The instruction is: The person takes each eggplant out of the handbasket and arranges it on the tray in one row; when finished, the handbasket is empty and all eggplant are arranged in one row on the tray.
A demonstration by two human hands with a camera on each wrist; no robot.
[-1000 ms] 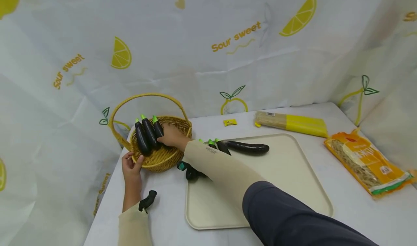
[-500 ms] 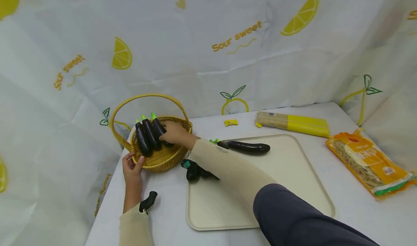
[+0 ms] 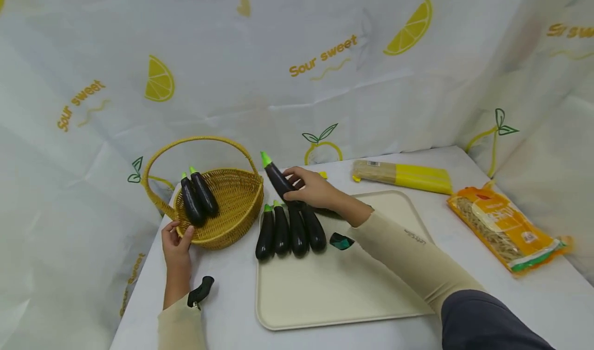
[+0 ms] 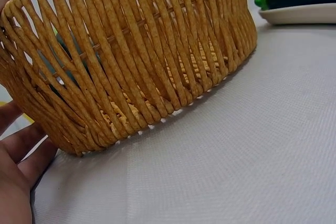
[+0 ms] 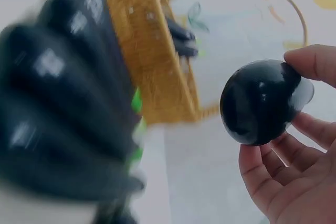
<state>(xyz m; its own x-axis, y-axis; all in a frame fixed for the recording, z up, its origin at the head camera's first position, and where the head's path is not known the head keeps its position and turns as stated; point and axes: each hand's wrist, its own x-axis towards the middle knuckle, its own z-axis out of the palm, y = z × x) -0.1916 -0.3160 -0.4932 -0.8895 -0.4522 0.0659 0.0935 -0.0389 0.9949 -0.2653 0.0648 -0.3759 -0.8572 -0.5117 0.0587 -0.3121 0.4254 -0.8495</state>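
One eggplant (image 3: 277,178), pinched in your right hand (image 3: 315,187), hangs tilted at eleven o'clock of the tray (image 3: 334,298); four eggplants (image 3: 297,234) lie in a row at its ten. Your left hand (image 3: 177,244) grips the basket (image 3: 227,237) rim at eight o'clock, two more eggplants (image 3: 204,195) inside.

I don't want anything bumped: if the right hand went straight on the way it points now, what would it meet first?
The right hand, its held eggplant leading, would probably meet the right side of the basket; height is unclear, so it might pass above.
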